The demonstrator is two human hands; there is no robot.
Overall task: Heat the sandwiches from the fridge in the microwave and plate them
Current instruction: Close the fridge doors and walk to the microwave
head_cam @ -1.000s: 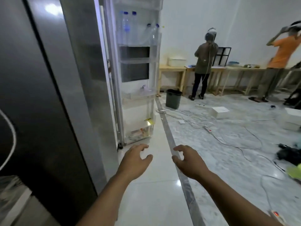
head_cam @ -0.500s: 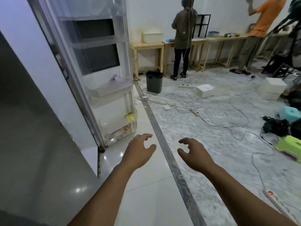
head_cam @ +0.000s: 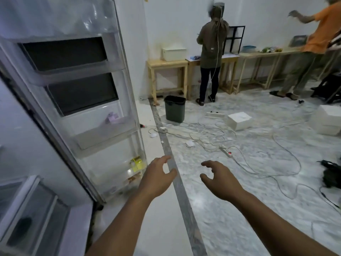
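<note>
Left hand [head_cam: 156, 179] & right hand [head_cam: 217, 180] held out over the floor, fingers loosely curled, holding nothing. Fridge door [head_cam: 77, 100] stands open at left (yellow packet [head_cam: 137, 164] in bottom shelf, label unreadable). Sandwiches not visible.

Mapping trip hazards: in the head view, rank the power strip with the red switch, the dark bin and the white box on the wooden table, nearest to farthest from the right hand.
From the right hand:
1. Power strip, on the floor just ahead.
2. Dark bin, farther ahead, to the left.
3. White box, on the wooden table by the far wall.
</note>
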